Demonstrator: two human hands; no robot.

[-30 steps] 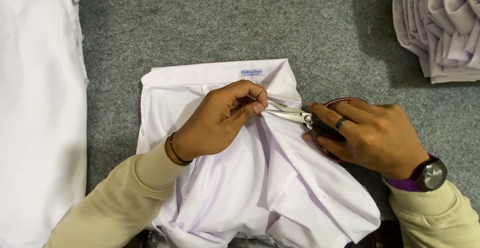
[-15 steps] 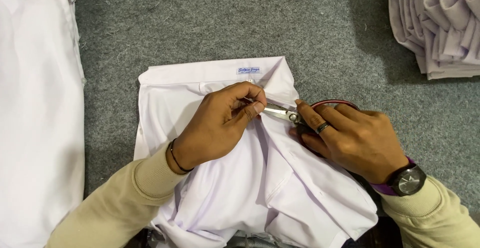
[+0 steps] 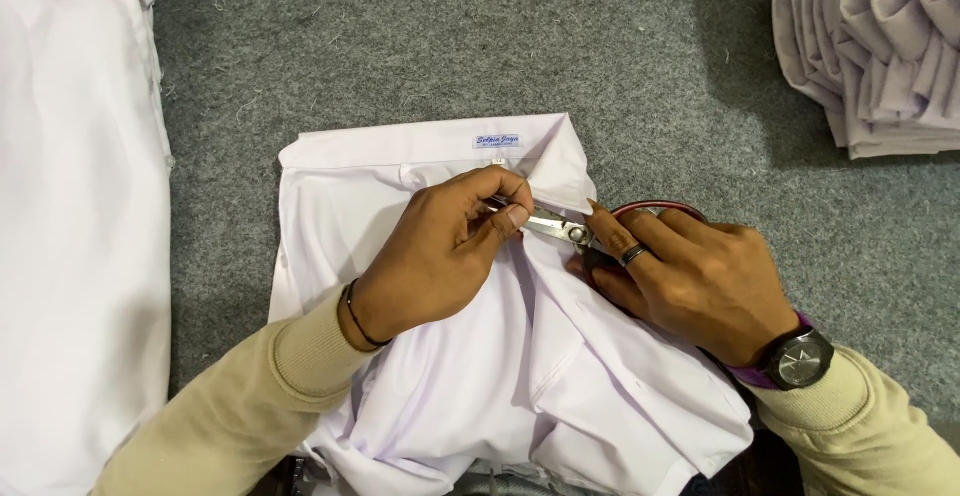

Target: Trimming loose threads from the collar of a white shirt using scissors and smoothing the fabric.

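Observation:
A white shirt (image 3: pixel 520 376) lies collar-up on grey carpet in front of me, a small blue label at its collar (image 3: pixel 497 142). My left hand (image 3: pixel 440 251) pinches the shirt's fabric just below the collar, thumb and fingers closed on it. My right hand (image 3: pixel 700 276) grips a pair of scissors (image 3: pixel 560 226) with dark red handles; the metal blades point left and meet the fabric right at my left fingertips. A ring sits on one right finger and a dark watch on the right wrist. Both sleeves are beige.
A large white garment (image 3: pixel 70 236) covers the left side. A stack of folded pale lilac-white shirts (image 3: pixel 880 46) sits at the top right. Grey carpet (image 3: pixel 400 46) with scattered thread bits lies between them.
My right hand and the scissors have shifted slightly left, closer to my left fingertips. The left hand keeps its pinch on the fabric.

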